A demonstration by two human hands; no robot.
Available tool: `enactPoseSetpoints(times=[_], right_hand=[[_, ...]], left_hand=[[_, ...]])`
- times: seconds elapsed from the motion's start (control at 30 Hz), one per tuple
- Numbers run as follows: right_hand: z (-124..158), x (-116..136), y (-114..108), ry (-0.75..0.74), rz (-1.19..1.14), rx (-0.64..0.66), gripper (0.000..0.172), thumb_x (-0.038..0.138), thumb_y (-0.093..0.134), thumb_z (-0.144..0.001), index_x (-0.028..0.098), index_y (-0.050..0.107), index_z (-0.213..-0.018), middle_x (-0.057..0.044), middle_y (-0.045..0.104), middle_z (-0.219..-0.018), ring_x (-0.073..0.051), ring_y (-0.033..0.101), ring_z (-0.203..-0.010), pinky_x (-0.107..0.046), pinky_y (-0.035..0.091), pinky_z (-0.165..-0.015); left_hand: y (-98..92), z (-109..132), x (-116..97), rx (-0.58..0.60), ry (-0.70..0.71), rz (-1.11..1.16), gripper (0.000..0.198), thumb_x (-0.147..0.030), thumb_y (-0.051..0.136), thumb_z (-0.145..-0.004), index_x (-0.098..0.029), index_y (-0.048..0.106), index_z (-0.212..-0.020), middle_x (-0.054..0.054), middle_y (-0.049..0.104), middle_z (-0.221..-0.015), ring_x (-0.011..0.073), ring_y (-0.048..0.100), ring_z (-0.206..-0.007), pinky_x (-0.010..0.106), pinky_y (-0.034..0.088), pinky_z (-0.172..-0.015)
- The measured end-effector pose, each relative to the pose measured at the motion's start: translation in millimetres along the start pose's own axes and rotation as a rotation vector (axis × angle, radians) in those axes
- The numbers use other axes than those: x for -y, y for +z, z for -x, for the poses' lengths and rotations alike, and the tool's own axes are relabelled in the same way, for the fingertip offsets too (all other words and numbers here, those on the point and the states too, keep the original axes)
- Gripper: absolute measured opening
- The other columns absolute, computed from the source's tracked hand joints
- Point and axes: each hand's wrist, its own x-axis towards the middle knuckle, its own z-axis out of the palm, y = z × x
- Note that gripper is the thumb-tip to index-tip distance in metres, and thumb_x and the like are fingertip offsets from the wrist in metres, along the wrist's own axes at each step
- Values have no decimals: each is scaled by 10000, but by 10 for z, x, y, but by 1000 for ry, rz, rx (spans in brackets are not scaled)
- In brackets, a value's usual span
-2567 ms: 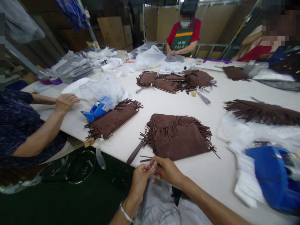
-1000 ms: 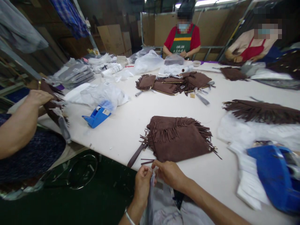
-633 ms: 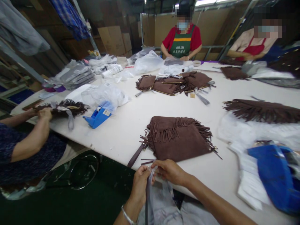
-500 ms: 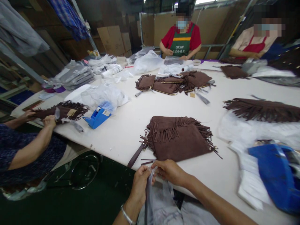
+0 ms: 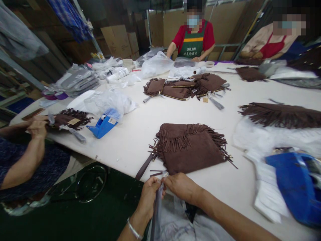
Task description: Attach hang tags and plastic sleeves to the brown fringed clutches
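My left hand (image 5: 149,194) and my right hand (image 5: 180,185) meet at the near table edge. Both pinch the top of a clear plastic bag (image 5: 173,221) that hangs down into my lap, with a dark strap (image 5: 154,217) running down beside it. Just beyond my hands lies a brown suede fringed bag (image 5: 190,147) flat on the white table (image 5: 140,124). Its strap end (image 5: 144,165) points toward my left hand.
A person at the left holds another fringed bag (image 5: 66,118) beside a blue tape dispenser (image 5: 102,124). More fringed bags (image 5: 184,87) lie mid-table, another (image 5: 283,115) at the right over white wrapping. A blue object (image 5: 294,185) sits near right. Two people work at the far side.
The person at the left picked up the fringed bag near the tape dispenser and drew it over to the left end of the table. My hands kept pinching the plastic bag's top.
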Motion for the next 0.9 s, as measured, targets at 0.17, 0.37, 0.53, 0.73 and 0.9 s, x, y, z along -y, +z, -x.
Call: enactPoseSetpoints(times=[0.17,0.37,0.53,0.73,0.9], right_hand=[[11,-29,76,-81,62,-34,159,125,350,-950,138,506,-980,-58,651,-818,-166,618,-677,-258,396,-583],[20,-49,55,-33,-52,-12,116,199,437,-919,166,528,-983,-56,664,-820,-158,610,-679,-260,388,-610],[3,-7,14,48,-132,0,113,182,461,-894,172,543,-971,-69,683,-825,-173,619,-697,-268,399,-647],[212,171,-63,383,-463,-234,369,131,398,-876,187,448,-1238,-109,662,-1027,-201,634,-879,-293,449,-729],[187,406,71,854,-1348,-207,293,456,411,-871,183,511,-910,-18,630,-725,-103,496,-408,-229,369,-397]], left_hand=[[3,2,3,11,-83,87,206,-311,651,-748,-161,512,-724,-10,556,-563,62,468,-453,165,323,-449],[57,43,-17,-8,-77,41,190,-294,647,-738,-162,512,-719,8,587,-595,65,472,-451,167,315,-435],[68,84,-3,-37,-37,-26,233,-369,598,-789,-172,491,-728,11,597,-602,76,475,-457,177,312,-438],[112,115,-29,-102,100,-191,209,-390,527,-831,-207,462,-754,-22,555,-571,104,445,-440,219,312,-448],[132,188,-1,-159,396,-565,171,-342,490,-880,-222,514,-760,-17,522,-640,146,487,-585,248,341,-574]])
